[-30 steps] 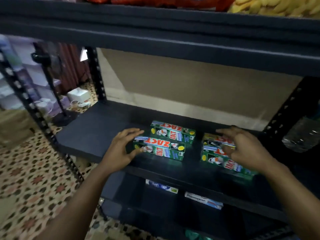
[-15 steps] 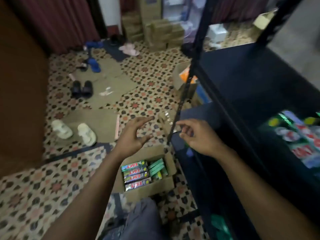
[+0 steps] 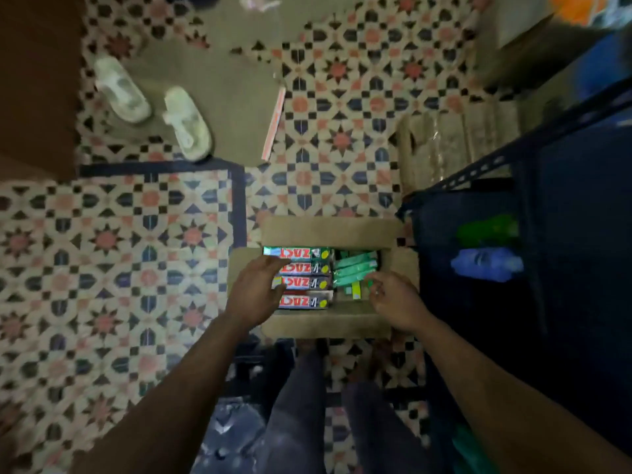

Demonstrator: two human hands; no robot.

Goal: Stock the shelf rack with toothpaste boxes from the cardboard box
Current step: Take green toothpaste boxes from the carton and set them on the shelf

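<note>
Left hand [image 3: 254,292] spread over toothpaste boxes [image 3: 307,285], hiding left ends; contact unclear.

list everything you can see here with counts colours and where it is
cardboard box: one, brown, open on the floor, centre
labelled toothpaste boxes: four showing, green and red, flat in its left half
green toothpaste boxes: several, count unclear, right half
slippers: two, pale, upper left on flat cardboard
shelf rack: one, dark, right
left hand: one, over the labelled boxes, fingers extended
right hand: one, over the green boxes, fingers curled, grip unclear
</note>
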